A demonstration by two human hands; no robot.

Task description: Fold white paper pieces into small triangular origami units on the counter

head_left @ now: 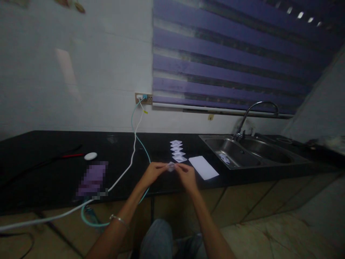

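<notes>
A small piece of folded white paper (170,166) is pinched between my two hands, low over the front of the dark counter. My left hand (155,173) grips its left side with closed fingers, and my right hand (186,175) grips the other side. Just beyond them, several folded white paper pieces (177,148) lie in a column running away from me. To the right of my right hand rests a flat white sheet or stack of paper (204,167). The exact folds of the held piece are too blurred to make out.
At the right is a double steel sink (229,153) with a tall faucet (244,120); white paper bits (224,158) lie in its left bowl. A white cable (133,158) and a teal cable (147,153) run from the wall outlet (143,98). A white oval object (90,156) and a blurred purple item (93,178) lie left.
</notes>
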